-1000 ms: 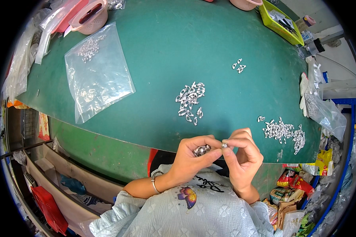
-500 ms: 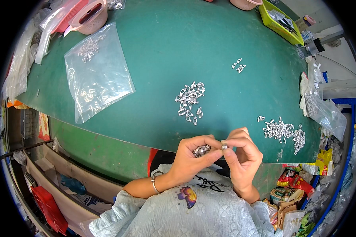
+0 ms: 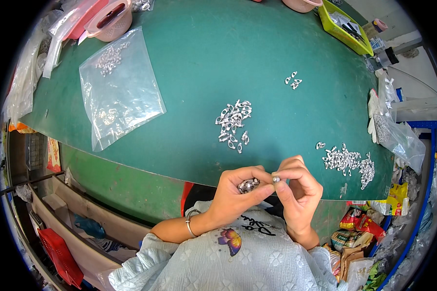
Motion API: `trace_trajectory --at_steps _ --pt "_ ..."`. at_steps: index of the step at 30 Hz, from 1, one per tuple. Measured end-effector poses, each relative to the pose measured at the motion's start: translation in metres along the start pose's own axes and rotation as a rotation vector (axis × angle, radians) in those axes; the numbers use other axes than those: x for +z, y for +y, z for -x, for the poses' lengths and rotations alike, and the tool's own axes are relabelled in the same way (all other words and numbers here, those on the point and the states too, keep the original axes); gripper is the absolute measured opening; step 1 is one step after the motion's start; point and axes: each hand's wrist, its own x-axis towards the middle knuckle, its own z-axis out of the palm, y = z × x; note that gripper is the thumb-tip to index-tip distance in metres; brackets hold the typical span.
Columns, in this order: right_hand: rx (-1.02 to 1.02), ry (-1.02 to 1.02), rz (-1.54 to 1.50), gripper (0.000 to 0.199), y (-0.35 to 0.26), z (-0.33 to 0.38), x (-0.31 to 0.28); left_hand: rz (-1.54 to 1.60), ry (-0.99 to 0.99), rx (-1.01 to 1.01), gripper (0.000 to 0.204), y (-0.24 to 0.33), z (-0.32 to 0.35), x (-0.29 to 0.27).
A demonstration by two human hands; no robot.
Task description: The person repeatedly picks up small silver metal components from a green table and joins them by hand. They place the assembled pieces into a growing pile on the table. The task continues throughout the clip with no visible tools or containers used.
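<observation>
- Right hand (image 3: 298, 191): held just off the near edge of the green table (image 3: 204, 63), fingers curled, thumb and forefinger pinched narrowly on a single small metal piece (image 3: 276, 179) at the fingertips.
- Left hand (image 3: 238, 194): touching the right hand at the fingertips, cupped and closed loosely around a small cluster of metal pieces (image 3: 248, 185) that shows between thumb and forefinger; a thin bracelet (image 3: 190, 224) circles its wrist.
- Change from the earlier views: both hands sit at the same spot by the table's near edge, with the same pinch and the same cupped grip; no pile on the table has shifted.
- Appearance of the held piece: silvery, shiny, rounded and very small; its exact form is too small to tell. The cupped cluster has the same bright metallic look.
- Near pile (image 3: 347, 162): a spread of the same silvery pieces on the table's near right corner, just beyond the right hand.
- Middle pile (image 3: 233, 123): a looser heap of small silvery clasp-like pieces near the table's centre, beyond both hands.
- Far group (image 3: 292, 81): a few pieces lying apart, further toward the table's far side.
- Clear plastic bag (image 3: 121, 97): flat on the table's left part, with some metal pieces inside near its far end.
- Pink basket (image 3: 112, 19): at the table's far left corner.
- Yellow-green tray (image 3: 344, 29): at the table's far right corner.
- Clear bags (image 3: 398, 136): hanging off the table's right edge.
</observation>
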Motion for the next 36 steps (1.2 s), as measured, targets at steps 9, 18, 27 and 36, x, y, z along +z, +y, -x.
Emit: trace_trajectory --at_steps 9,18,27,36 --pt "0.006 0.006 0.001 0.010 0.000 -0.001 0.000 0.012 -0.003 -0.001 0.004 0.000 -0.001 0.000" --pt "0.009 0.359 0.596 0.010 0.025 -0.003 -0.061 0.126 0.239 -0.138 0.012 -0.010 -0.005 -0.006" --pt "-0.075 0.419 1.257 0.013 0.052 0.003 -0.098 0.200 0.415 0.008 0.017 -0.014 -0.005 -0.023" --pt "-0.154 -0.194 0.729 0.031 0.058 -0.040 0.020 0.156 0.435 0.021 0.018 -0.010 0.003 -0.021"
